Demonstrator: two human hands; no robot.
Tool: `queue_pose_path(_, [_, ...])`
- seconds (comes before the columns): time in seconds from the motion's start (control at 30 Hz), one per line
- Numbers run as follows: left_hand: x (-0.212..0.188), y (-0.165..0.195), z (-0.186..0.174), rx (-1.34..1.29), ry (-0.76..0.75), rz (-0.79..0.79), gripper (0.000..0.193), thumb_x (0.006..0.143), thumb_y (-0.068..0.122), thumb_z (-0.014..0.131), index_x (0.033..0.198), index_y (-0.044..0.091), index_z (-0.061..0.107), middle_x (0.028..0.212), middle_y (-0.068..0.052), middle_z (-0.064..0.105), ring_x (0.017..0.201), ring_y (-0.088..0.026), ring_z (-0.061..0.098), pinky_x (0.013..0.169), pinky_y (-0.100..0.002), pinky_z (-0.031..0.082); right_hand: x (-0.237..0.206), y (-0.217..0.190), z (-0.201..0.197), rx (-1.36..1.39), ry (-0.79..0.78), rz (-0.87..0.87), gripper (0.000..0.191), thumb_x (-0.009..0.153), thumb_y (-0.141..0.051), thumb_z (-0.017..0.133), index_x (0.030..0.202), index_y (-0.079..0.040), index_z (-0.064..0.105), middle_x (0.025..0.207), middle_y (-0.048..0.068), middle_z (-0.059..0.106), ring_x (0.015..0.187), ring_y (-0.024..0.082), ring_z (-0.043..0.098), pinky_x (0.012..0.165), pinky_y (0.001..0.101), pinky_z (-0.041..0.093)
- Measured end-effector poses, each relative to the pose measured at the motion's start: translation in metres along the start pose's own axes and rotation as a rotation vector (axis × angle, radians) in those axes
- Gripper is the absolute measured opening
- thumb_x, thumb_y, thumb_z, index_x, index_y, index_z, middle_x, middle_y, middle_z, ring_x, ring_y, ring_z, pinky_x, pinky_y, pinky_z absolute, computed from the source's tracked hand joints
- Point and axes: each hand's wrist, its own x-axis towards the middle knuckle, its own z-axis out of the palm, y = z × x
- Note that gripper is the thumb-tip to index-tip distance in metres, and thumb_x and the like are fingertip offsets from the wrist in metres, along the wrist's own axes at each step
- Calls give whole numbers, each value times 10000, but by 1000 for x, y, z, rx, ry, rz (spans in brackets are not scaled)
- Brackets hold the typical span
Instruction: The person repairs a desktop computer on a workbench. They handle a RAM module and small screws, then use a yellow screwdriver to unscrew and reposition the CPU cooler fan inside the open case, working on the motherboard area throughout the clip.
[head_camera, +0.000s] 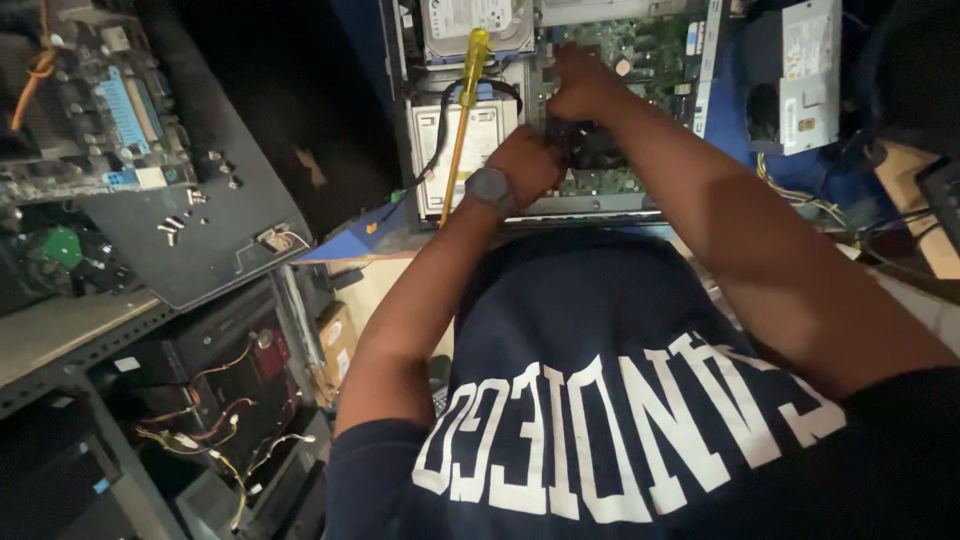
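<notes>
An opened desktop computer case (420, 215) lies in front of me with its green motherboard (640, 45) exposed. My left hand (528, 160), with a dark watch on the wrist, grips a black part (595, 150) on the motherboard's near side. My right hand (580, 85) reaches further in, fingers curled on the same black part or the board beside it; exactly what it holds is hidden. A screwdriver with a yellow handle (470, 70) lies across a silver hard drive (465, 150), just left of my left hand.
A second hard drive (475, 20) sits at the top of the case. A grey power supply (810, 75) with coloured wires lies to the right. On the left, a dark panel (200, 250) carries loose screws beside another motherboard (90, 110). Computer cases fill the shelf below.
</notes>
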Motion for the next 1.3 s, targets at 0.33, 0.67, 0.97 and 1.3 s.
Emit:
queue_pose_path(0.33, [10, 0, -20, -107, 16, -4, 192, 798, 146, 645, 940, 149, 773, 996, -84, 699, 1022, -265, 657, 979, -418, 454, 3, 0, -24, 81, -134, 242, 638, 723, -182, 738, 1238, 150, 560, 1272, 371, 592, 1197, 486, 604, 966, 475, 525])
queue_pose_path(0.67, [13, 8, -27, -149, 201, -20, 178, 781, 136, 652, 911, 103, 769, 1045, -98, 696, 1029, -285, 634, 936, -419, 466, -1, 0, -28, 94, -140, 320, 667, 706, -204, 783, 1198, 185, 557, 1234, 350, 615, 1146, 452, 645, 913, 455, 557])
queue_pose_path(0.97, [20, 14, -35, -142, 116, -31, 152, 841, 202, 656, 906, 185, 792, 1045, -55, 682, 1061, -274, 598, 929, -431, 442, -4, 8, -34, 132, -86, 312, 648, 695, -190, 776, 1194, 166, 563, 1154, 366, 652, 1093, 465, 670, 867, 471, 567])
queue_pose_path(1.3, [31, 17, -31, -77, 64, 17, 182, 821, 183, 653, 919, 240, 795, 1055, 1, 664, 1086, -235, 578, 955, -439, 419, -18, 21, -42, 2, -13, 110, 322, 661, -271, 777, 791, 22, 751, 888, 303, 719, 870, 442, 718, 838, 475, 597])
